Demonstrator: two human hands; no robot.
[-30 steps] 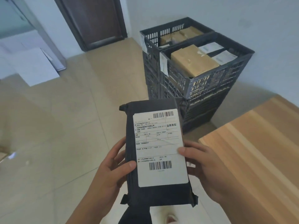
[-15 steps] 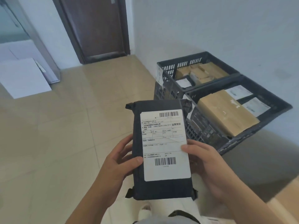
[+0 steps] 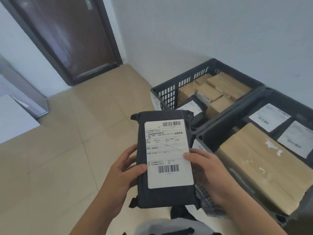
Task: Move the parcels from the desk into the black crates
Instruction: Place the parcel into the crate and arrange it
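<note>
Both hands held the parcel (image 3: 166, 158) upright at centre, label up: the left hand (image 3: 122, 177) gripped its 9 o'clock edge, the right hand (image 3: 209, 177) its 3 o'clock edge. Two crates (image 3: 225, 119) with boxes (image 3: 264, 165) sat at 2 o'clock.

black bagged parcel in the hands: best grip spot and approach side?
Take the black parcel by its two long edges, near the lower half, coming from left and right. It is flat, narrow and held upright, label facing the camera. The left hand and right hand already grip it that way, thumbs on the front.
</note>
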